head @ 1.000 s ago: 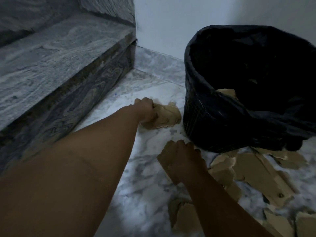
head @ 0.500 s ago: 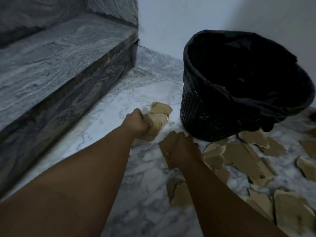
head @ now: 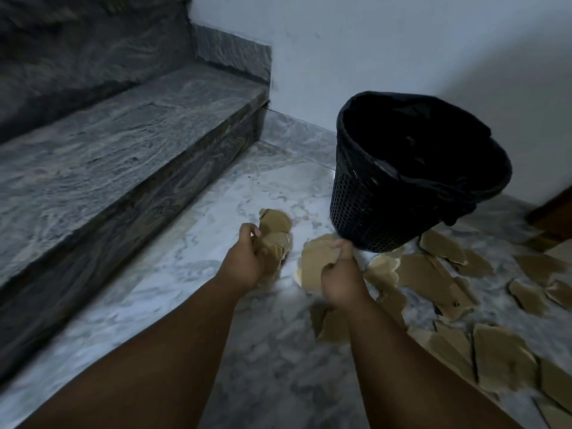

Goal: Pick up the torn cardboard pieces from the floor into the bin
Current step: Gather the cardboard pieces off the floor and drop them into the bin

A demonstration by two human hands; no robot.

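My left hand point(head: 244, 258) grips a bunch of torn brown cardboard pieces point(head: 274, 233) just above the marble floor. My right hand point(head: 340, 274) holds a flat cardboard piece point(head: 315, 261) a little to the right, close to the foot of the bin. The black mesh bin point(head: 380, 212), lined with a black bag, stands beyond both hands against the white wall. Several more torn cardboard pieces point(head: 424, 277) lie scattered on the floor to the right of and below the bin.
A grey marble stair step point(head: 108, 156) runs along the left, its riser bordering the floor. The white wall point(head: 402, 51) stands behind the bin. A dark brown edge point(head: 554, 212) shows at the far right. More cardboard point(head: 501, 363) covers the floor at the lower right.
Both hands have lifted and drawn back toward me with their cardboard. The camera has risen, so the bin looks farther and more floor and stair are in view.
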